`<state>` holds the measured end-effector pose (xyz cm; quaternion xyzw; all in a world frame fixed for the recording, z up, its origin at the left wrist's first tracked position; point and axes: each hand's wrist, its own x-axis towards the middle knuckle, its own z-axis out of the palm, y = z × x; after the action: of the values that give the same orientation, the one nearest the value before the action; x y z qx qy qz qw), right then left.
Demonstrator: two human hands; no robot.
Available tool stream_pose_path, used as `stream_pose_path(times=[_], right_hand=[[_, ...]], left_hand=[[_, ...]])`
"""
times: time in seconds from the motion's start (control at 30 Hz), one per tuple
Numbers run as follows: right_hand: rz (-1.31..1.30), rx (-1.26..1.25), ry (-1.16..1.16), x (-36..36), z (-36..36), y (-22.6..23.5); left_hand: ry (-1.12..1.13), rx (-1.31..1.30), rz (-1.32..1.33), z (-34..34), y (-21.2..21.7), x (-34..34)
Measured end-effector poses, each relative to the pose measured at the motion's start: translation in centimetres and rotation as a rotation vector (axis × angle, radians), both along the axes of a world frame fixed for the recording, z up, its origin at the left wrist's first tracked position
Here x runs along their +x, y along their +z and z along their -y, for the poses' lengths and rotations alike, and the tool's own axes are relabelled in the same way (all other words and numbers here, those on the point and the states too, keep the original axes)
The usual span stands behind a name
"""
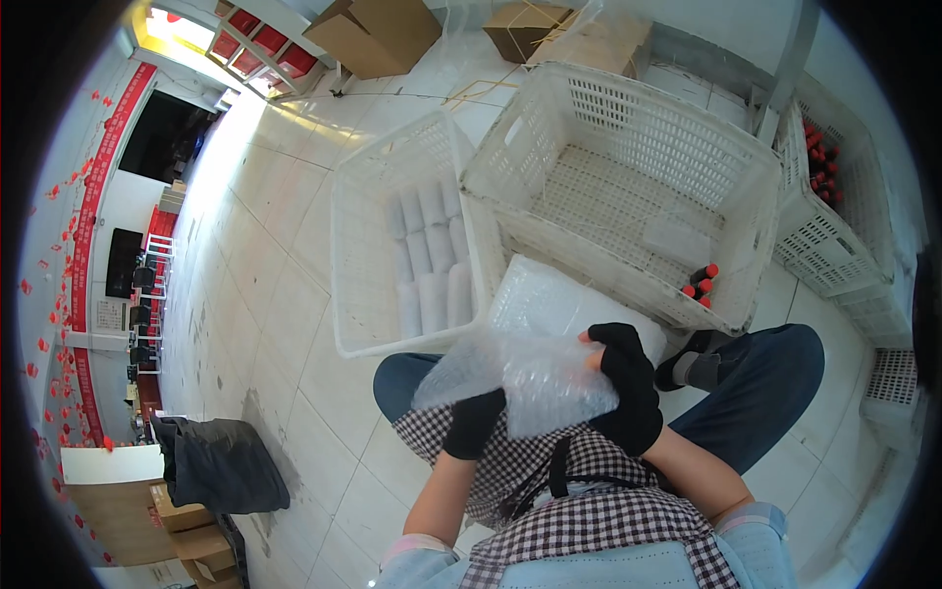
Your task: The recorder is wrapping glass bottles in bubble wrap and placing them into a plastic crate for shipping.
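Right hand (626, 386), stacked sheets (554, 294), crate (633, 182) beyond.

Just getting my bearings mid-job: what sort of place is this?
Probably a packing room or workshop, judging by the bubble wrap being handled, the large white crate with a few red-topped bottles in it, and the cardboard boxes beyond.

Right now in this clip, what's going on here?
A person in a checked apron has a piece of clear bubble wrap in front of them: the right hand grips it, and the left hand is at its lower edge, fingertips hidden. A bubble-wrap stack lies just beyond. Pale cylindrical bundles sit in the smaller white crate; red-capped bottles are in the larger one.
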<state>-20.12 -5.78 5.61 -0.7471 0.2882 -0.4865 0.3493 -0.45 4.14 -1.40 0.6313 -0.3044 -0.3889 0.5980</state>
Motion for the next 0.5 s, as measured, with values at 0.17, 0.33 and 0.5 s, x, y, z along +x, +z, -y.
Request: stream_pose_path(times=[0.17,0.33,0.5], right_hand=[[0.268,0.941,-0.185,0.2,0.3,-0.1],[0.084,0.526,-0.106,-0.6,-0.9,-0.1],[0.144,0.617,-0.186,0.3,-0.1,-0.1]], left_hand=[[0.107,-0.075,0.064,1.8,4.5,-2.2],[-0.050,-0.092,0.344,2.6,4.4,-1.7],[0.196,0.066,0.075,2.6,3.8,-1.3]])
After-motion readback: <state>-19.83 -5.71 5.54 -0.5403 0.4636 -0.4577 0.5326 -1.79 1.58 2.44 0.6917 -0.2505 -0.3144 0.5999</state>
